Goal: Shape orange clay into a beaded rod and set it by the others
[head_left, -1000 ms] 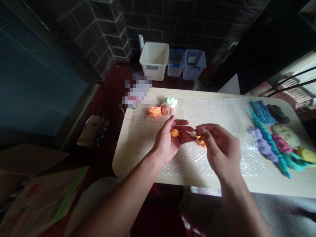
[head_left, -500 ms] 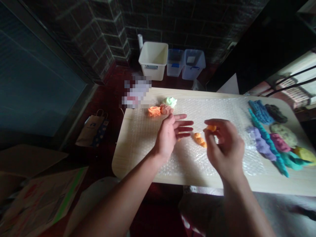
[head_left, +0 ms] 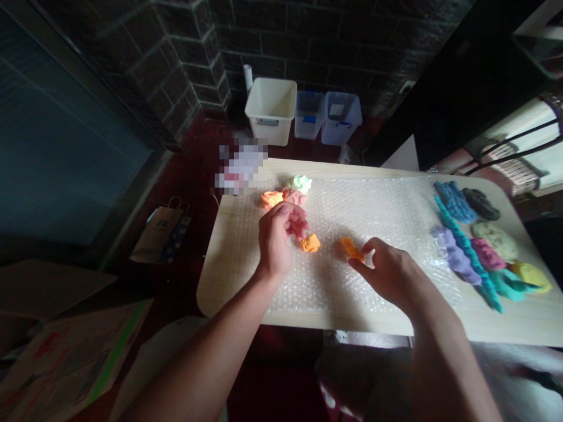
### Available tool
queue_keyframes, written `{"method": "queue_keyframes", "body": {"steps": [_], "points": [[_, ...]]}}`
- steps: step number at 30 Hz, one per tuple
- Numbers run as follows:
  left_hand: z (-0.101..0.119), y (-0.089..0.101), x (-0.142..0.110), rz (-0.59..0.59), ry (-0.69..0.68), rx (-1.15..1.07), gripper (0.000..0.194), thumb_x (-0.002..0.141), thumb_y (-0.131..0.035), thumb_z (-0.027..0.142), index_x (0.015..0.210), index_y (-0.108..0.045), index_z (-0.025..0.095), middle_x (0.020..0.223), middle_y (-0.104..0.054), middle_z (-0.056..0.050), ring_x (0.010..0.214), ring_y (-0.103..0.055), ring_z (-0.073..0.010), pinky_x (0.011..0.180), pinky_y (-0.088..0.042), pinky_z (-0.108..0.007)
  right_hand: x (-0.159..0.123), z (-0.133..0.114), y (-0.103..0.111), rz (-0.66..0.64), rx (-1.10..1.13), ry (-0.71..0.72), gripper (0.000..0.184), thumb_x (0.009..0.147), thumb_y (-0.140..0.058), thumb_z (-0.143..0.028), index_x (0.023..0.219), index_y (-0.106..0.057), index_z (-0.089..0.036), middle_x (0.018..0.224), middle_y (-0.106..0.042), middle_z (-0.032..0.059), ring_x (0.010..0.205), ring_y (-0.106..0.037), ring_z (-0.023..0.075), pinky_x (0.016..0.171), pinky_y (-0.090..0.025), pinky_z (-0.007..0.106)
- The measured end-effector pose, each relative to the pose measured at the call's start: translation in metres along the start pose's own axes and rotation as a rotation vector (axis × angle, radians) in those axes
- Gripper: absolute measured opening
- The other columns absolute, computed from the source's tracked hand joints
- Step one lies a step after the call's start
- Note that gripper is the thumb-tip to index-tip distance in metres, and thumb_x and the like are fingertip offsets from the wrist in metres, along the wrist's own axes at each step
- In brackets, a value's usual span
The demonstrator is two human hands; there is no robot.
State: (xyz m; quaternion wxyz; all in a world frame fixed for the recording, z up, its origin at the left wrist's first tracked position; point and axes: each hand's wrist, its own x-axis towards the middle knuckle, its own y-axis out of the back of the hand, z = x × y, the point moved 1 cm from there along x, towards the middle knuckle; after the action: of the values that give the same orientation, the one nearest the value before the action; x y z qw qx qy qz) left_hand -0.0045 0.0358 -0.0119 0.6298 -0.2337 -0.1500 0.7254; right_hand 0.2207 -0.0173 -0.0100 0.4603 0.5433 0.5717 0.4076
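My left hand hovers over the bubble wrap with its fingers curled in. A small orange clay lump lies on the wrap right at its fingertips. My right hand rests lower on the wrap, thumb and forefinger pinched on a second orange clay piece. Both pieces sit near the middle of the light wooden table.
Orange, pink and pale green clay lumps lie at the far left of the wrap. Several coloured clay pieces line the table's right end. Three bins stand on the floor beyond, and a paper bag to the left.
My left hand has gone from flat and open to curled, and the orange lump now shows beside it. My right hand has dropped from the air to the wrap, onto the other orange piece.
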Motion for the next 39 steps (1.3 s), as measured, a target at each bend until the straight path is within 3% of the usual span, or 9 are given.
{"method": "queue_keyframes", "body": {"steps": [5,9,12,18,23,26,30,35,39], "points": [[0.000,-0.002,-0.005,-0.075,-0.028,0.081,0.026,0.091,-0.065,0.042,0.076,-0.070,0.021,0.074,-0.066,-0.003,0.063,-0.053,-0.0136,0.059,-0.043,-0.024,0.004,-0.010,0.010,0.027,0.094,0.043,0.023,0.090,-0.066,-0.045,0.087,-0.067,-0.022,0.057,-0.059,-0.0018,0.047,-0.057,0.0182,0.053,-0.036,0.029],[0.006,-0.007,-0.014,-0.149,-0.058,0.214,0.013,0.084,-0.078,0.033,0.091,-0.074,0.023,0.103,-0.070,-0.005,0.084,-0.059,-0.0156,0.071,-0.049,-0.024,0.003,-0.032,0.029,0.121,0.237,0.116,0.021,0.089,-0.069,-0.040,0.097,-0.069,-0.021,0.063,-0.062,-0.0023,0.046,-0.056,0.0146,0.052,-0.038,0.028],[0.008,-0.011,-0.020,-0.276,-0.084,0.323,0.039,0.079,-0.084,0.028,0.116,-0.073,0.023,0.126,-0.067,-0.009,0.097,-0.064,-0.0186,0.079,-0.052,-0.026,0.000,-0.046,0.038,0.188,0.298,0.188,0.017,0.088,-0.071,-0.032,0.101,-0.069,-0.021,0.066,-0.061,-0.0028,0.048,-0.055,0.0132,0.053,-0.040,0.027],[-0.005,-0.009,-0.017,-0.553,0.101,0.262,0.045,0.079,-0.087,0.024,0.120,-0.070,0.018,0.115,-0.074,-0.011,0.100,-0.073,-0.0225,0.087,-0.057,-0.031,-0.006,-0.054,0.043,0.199,0.385,0.268,0.019,0.086,-0.072,-0.021,0.104,-0.069,-0.021,0.068,-0.058,-0.0042,0.053,-0.053,0.0118,0.056,-0.040,0.026],[-0.009,-0.007,-0.008,-0.474,0.112,0.158,0.031,0.078,-0.089,0.025,0.102,-0.074,0.014,0.099,-0.077,-0.008,0.088,-0.074,-0.0175,0.081,-0.059,-0.028,-0.004,-0.055,0.041,0.153,0.750,0.151,0.036,0.083,-0.079,-0.026,0.117,-0.067,-0.021,0.070,-0.052,-0.0053,0.053,-0.045,0.0105,0.049,-0.033,0.025],[-0.008,-0.008,-0.005,-0.424,0.175,0.053,0.030,0.078,-0.089,0.027,0.100,-0.074,0.014,0.095,-0.076,-0.006,0.079,-0.074,-0.0153,0.077,-0.062,-0.029,0.000,-0.054,0.037,0.182,1.222,0.008,0.016,0.089,-0.074,-0.034,0.083,-0.067,-0.021,0.059,-0.044,-0.0058,0.046,-0.035,0.0091,0.043,-0.025,0.025],[-0.008,-0.007,-0.005,-0.409,0.202,0.000,0.029,0.079,-0.088,0.026,0.101,-0.073,0.014,0.094,-0.075,-0.005,0.076,-0.075,-0.0154,0.075,-0.063,-0.030,0.007,-0.053,0.030,0.249,1.632,-0.217,0.063,0.091,-0.072,-0.041,0.042,-0.038,-0.022,0.040,-0.030,-0.0055,0.036,-0.028,0.0079,0.038,-0.021,0.027],[-0.009,-0.006,-0.005,-0.412,0.204,0.015,0.027,0.081,-0.087,0.025,0.101,-0.072,0.014,0.091,-0.075,-0.005,0.074,-0.075,-0.0152,0.075,-0.062,-0.030,0.010,-0.052,0.026,-0.113,1.814,-0.343,0.063,0.088,-0.063,-0.057,0.039,-0.044,-0.022,0.037,-0.027,-0.0039,0.033,-0.024,0.0081,0.036,-0.017,0.028],[-0.009,-0.006,-0.004,-0.388,0.208,0.028,0.028,0.080,-0.087,0.025,0.100,-0.073,0.014,0.092,-0.076,-0.005,0.073,-0.075,-0.0148,0.074,-0.061,-0.029,0.012,-0.053,0.025,-0.231,1.952,-0.374,0.024,0.075,-0.068,-0.043,0.068,-0.067,-0.019,0.060,-0.050,0.0003,0.049,-0.042,0.0107,0.043,-0.032,0.023]]}}
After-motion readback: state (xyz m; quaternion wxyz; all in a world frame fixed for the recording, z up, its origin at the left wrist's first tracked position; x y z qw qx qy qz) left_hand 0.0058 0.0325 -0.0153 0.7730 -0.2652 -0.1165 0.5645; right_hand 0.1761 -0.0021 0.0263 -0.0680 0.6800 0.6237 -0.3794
